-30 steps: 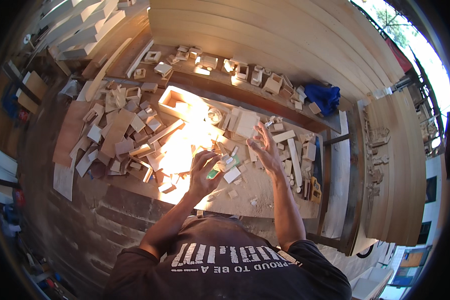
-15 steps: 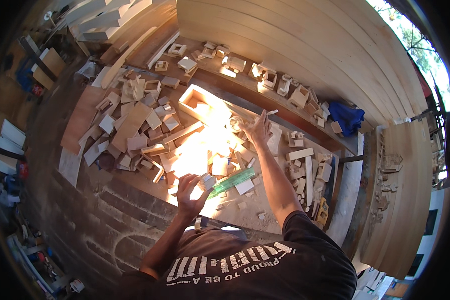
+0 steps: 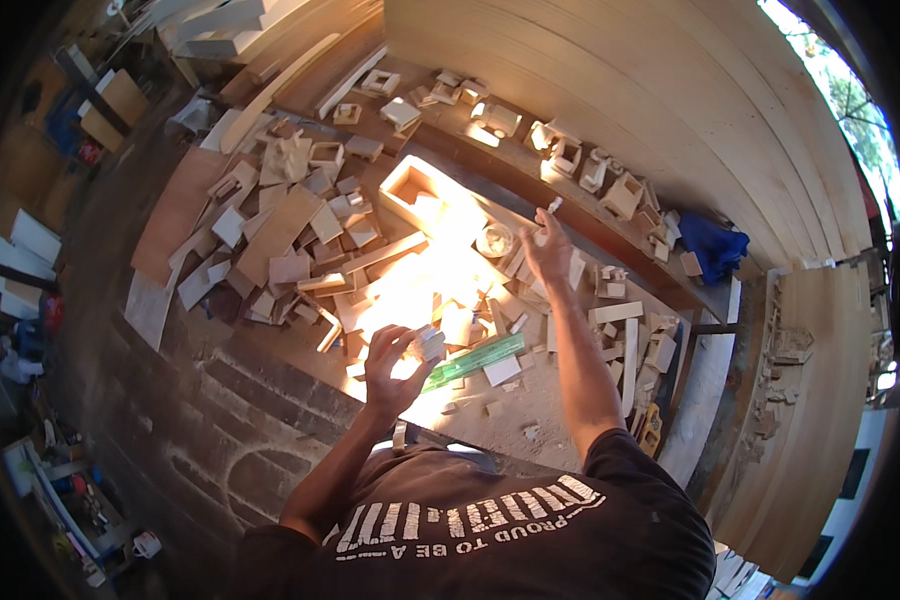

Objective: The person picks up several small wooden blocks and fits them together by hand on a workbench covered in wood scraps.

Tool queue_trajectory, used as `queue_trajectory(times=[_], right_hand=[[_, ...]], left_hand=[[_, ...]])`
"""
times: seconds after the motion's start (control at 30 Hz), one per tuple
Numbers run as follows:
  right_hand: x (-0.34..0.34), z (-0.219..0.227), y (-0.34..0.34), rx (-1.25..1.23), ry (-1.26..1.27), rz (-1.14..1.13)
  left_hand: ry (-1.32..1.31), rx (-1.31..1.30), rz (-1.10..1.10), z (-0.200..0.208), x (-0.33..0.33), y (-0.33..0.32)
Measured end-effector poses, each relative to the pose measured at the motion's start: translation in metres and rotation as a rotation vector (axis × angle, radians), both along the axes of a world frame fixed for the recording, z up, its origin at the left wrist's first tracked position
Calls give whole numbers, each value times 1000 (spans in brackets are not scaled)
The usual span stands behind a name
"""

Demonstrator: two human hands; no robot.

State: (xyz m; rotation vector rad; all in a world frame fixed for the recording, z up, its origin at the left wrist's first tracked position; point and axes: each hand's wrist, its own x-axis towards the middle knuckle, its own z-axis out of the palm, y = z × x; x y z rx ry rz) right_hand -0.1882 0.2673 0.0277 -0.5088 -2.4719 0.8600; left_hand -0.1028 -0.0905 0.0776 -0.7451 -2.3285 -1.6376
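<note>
My left hand (image 3: 388, 375) is closed around a small pale wooden block (image 3: 429, 345), held over the near edge of the worktable. Just right of the block lies a green, see-through flat strip (image 3: 475, 362). My right hand (image 3: 547, 252) is reaching across to the far side of the table. A small whitish piece (image 3: 555, 205) shows at its fingertips, too small to name. Left of that hand sits a round pale container (image 3: 494, 240). Beyond it stands an open wooden box (image 3: 415, 190), partly washed out by bright sunlight.
A heap of wood offcuts (image 3: 290, 235) covers the table's left side. Small wooden pieces (image 3: 620, 345) and a yellow tool (image 3: 649, 430) lie at the right. Along the back, a ledge holds wooden assemblies (image 3: 495, 118) and a blue cloth (image 3: 712, 246).
The view has shifted, moving the scene slightly right and up. My right hand has drawn a little away from the round container, fingers pointing more upward. The left hand still holds the block.
</note>
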Motion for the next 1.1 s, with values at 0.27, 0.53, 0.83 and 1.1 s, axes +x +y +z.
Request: queue_trajectory(times=[0.27,0.53,0.83,1.1], right_hand=[[22,50,-13,-409,-230,287],[-4,1,7,-130,-131,388],[185,4,27,-154,-161,-87],[394,-72,-43,-78,-213,-805]], left_hand=[[-50,33,29,9,-7,4],[-56,66,1,0,-1,14],[-236,68,-50,-16,12,26],[-222,44,-143,2,20,50]])
